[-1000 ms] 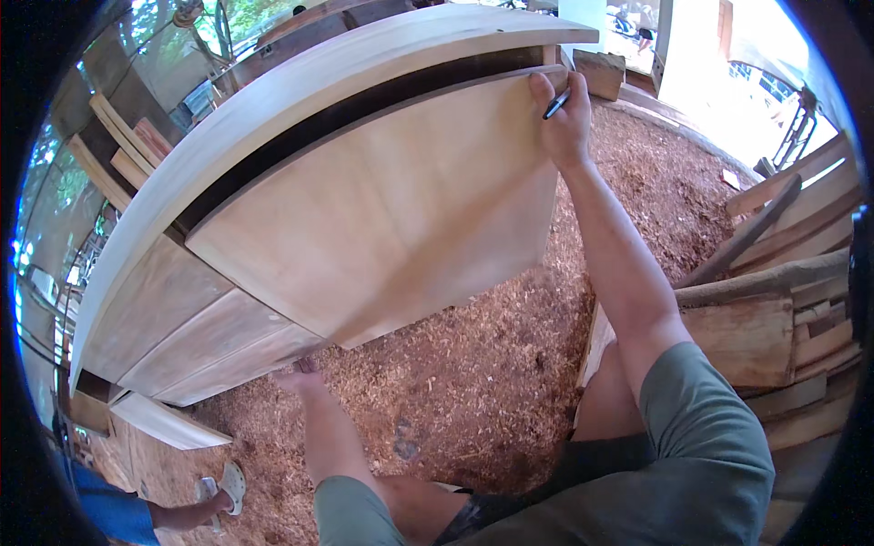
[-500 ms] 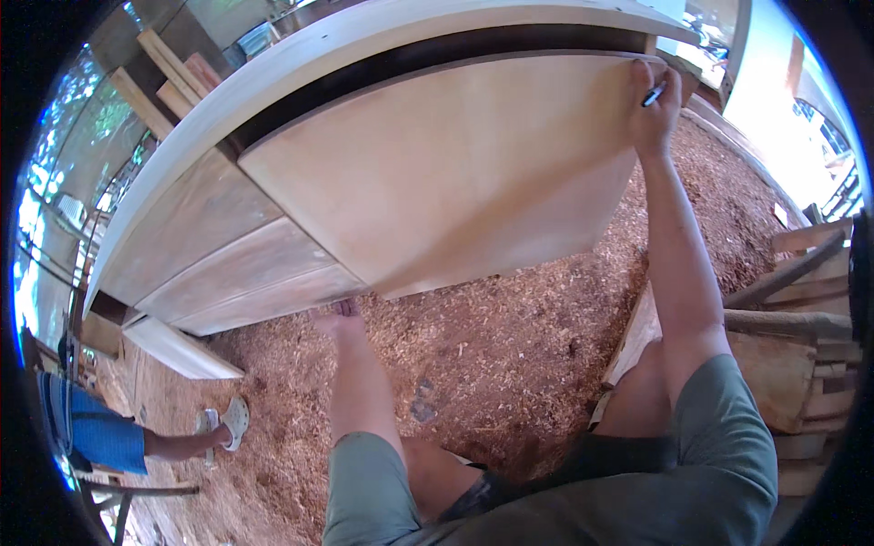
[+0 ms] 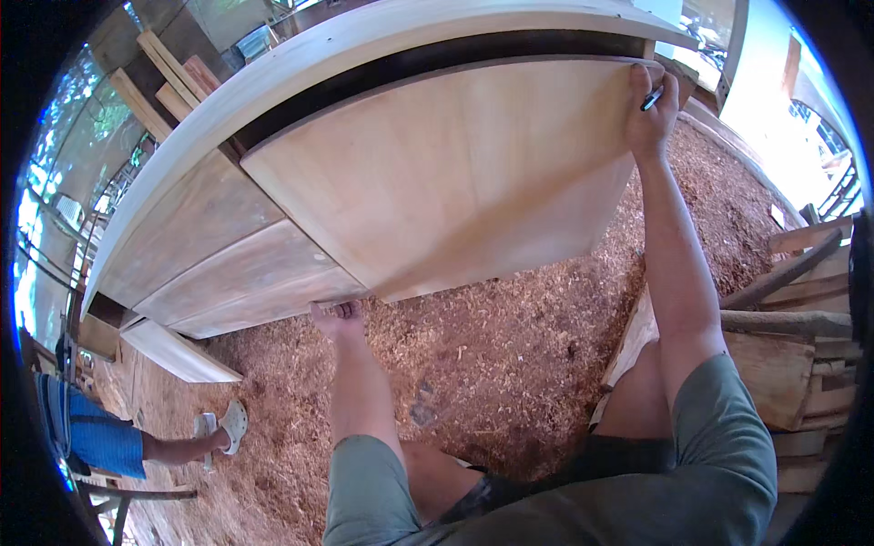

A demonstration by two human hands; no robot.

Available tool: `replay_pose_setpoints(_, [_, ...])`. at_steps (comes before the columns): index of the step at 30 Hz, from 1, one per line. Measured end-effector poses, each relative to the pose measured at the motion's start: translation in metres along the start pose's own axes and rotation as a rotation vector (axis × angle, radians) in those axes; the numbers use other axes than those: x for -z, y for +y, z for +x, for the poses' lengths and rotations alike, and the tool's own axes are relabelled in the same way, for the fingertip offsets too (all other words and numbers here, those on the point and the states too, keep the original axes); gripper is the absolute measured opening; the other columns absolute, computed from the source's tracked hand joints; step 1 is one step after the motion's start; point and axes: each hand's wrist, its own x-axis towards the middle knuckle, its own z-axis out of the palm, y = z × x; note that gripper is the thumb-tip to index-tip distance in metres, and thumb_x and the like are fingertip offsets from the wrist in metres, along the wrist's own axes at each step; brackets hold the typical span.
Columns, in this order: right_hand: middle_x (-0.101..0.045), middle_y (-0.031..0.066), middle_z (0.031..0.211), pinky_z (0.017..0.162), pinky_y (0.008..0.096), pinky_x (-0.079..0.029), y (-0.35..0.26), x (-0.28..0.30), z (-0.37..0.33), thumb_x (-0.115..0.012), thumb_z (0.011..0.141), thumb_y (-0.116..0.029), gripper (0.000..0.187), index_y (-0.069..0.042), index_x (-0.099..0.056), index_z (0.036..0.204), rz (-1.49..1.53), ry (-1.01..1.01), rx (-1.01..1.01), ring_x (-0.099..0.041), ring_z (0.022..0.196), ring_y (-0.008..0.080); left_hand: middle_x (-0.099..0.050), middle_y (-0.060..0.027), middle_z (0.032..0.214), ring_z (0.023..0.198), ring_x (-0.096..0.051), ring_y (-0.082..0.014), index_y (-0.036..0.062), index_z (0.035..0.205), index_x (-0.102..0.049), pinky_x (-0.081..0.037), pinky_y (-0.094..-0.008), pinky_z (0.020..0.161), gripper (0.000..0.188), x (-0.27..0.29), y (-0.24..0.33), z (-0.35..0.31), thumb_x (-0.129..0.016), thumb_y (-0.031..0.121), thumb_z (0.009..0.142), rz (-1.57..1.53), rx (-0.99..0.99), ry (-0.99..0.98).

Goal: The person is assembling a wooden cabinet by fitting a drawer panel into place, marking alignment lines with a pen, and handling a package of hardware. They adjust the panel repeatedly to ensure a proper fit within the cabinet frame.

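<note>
A large pale wooden door panel (image 3: 437, 173) fills the front of a wooden cabinet. My right hand (image 3: 651, 118) grips its upper right corner, thumb on the face and fingers closed round the edge. A dark pen (image 3: 652, 98) is tucked between those fingers. To the left of the door sit stacked drawer fronts (image 3: 241, 268). At the bottom edge of the lowest one, near the door's lower left corner, my left hand (image 3: 339, 314) is curled with its palm up; its fingertips are partly hidden. Above the door, a dark gap shows under the cabinet's curved-looking top (image 3: 364, 38).
Wood shavings (image 3: 510, 364) cover the ground. A person in blue shorts (image 3: 105, 441) and light clogs stands at the left. Stacked timber (image 3: 774, 373) lies close on my right, and planks (image 3: 168, 68) lean behind the cabinet. A pale board (image 3: 180, 350) juts below the cabinet's left end.
The door's top edge has dropped slightly, widening the dark gap above it, and my right hand has moved down with it. My left hand has stayed nearly in place, its fingers showing more curled.
</note>
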Motion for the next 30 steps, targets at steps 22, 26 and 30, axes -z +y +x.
replay_pose_setpoints(22, [-0.065,0.0082,0.092,0.080,0.0322,-0.048,0.012,0.000,0.003,-0.065,0.096,-0.046,0.045,-0.001,-0.066,0.101,-0.025,0.043,0.037,-0.059,0.086,0.0178,-0.056,-0.0062,0.107,0.095,-0.055,-0.0199,0.0122,0.121,-0.057,-0.053,-0.0369,0.084,0.056,0.002,-0.010,0.007,-0.072,0.056,0.088,-0.004,-0.040,0.040])
replay_pose_setpoints(26, [-0.064,0.0075,0.090,0.079,0.0328,-0.048,0.020,0.001,0.006,-0.065,0.096,-0.046,0.045,-0.001,-0.066,0.099,-0.074,0.022,0.043,-0.059,0.085,0.0179,-0.055,-0.0049,0.105,0.093,-0.054,-0.0187,0.0141,0.124,-0.054,-0.050,-0.0362,0.083,0.061,0.007,-0.006,0.013,-0.071,0.060,0.087,0.073,-0.014,0.067])
replay_pose_setpoints(30, [-0.064,0.0078,0.088,0.077,0.0326,-0.047,0.011,0.001,0.002,-0.065,0.096,-0.047,0.046,-0.001,-0.065,0.097,-0.051,0.064,0.090,-0.059,0.083,0.0174,-0.053,-0.0052,0.102,0.091,-0.052,-0.0189,0.0151,0.124,-0.054,-0.048,-0.0365,0.083,0.060,-0.002,-0.011,-0.006,-0.068,0.061,0.089,0.143,-0.051,0.092])
